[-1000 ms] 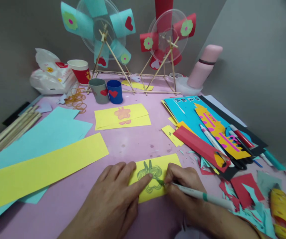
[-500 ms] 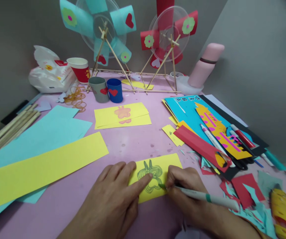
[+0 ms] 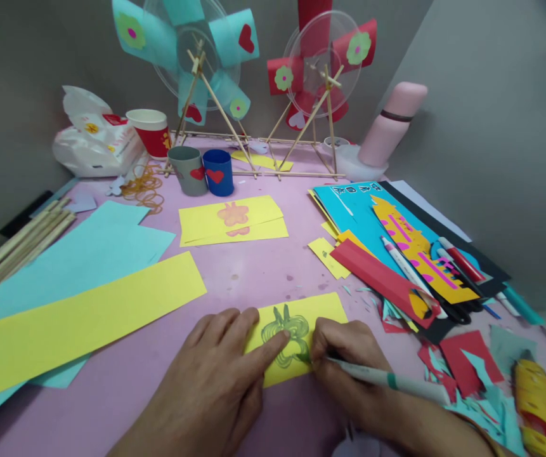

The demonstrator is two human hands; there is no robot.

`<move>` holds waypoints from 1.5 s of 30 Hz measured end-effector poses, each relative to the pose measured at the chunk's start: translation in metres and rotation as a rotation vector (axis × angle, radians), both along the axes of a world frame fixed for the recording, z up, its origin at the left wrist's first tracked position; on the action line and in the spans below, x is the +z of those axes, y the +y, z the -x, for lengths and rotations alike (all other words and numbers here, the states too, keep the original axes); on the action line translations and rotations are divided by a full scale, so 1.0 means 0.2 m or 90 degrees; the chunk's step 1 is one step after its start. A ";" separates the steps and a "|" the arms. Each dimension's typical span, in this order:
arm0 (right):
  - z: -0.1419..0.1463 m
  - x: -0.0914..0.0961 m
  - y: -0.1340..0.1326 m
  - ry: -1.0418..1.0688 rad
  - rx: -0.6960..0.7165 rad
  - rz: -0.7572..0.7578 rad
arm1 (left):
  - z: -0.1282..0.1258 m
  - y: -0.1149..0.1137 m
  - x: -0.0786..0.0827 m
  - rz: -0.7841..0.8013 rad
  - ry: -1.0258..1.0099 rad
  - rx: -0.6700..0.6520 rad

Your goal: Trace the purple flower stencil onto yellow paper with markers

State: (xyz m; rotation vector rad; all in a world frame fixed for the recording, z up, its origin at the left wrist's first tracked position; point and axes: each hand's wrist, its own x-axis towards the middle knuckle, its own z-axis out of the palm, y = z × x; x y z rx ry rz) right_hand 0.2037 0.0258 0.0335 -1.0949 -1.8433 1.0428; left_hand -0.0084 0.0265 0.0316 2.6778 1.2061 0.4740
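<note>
While left hand (image 3: 220,358), unclenched, pins yellow card (image 3: 327,308), right hand (image 3: 349,352) grips green-tipped marker (image 3: 372,373), apparently outlining lobed drawing (image 3: 297,325); next stroke likely needs steady card

The yellow card (image 3: 332,308) looks like matt, smooth paper, and the white pen (image 3: 372,374) has a smooth plastic barrel. I see the same flat, dull paper finish in the long yellow strip (image 3: 92,317) and the pale blue sheets (image 3: 87,254). The pink table (image 3: 248,279) is smooth, with a faint sheen. Over at the back, the windmill blades (image 3: 237,41) are matt paper, the discs (image 3: 342,28) clear, shiny plastic, the frame sticks (image 3: 222,111) bare wood. The bundled sticks (image 3: 25,244) look like unvarnished wood too. The carrier bag (image 3: 96,149) is thin, crinkled plastic with a slight gloss; the pink flask (image 3: 387,136) is smooth, with a soft satin look.
</note>
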 end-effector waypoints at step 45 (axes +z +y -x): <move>0.00 -0.01 -0.01 0.023 -0.044 0.034 | 0.00 0.00 -0.02 0.016 -0.031 -0.008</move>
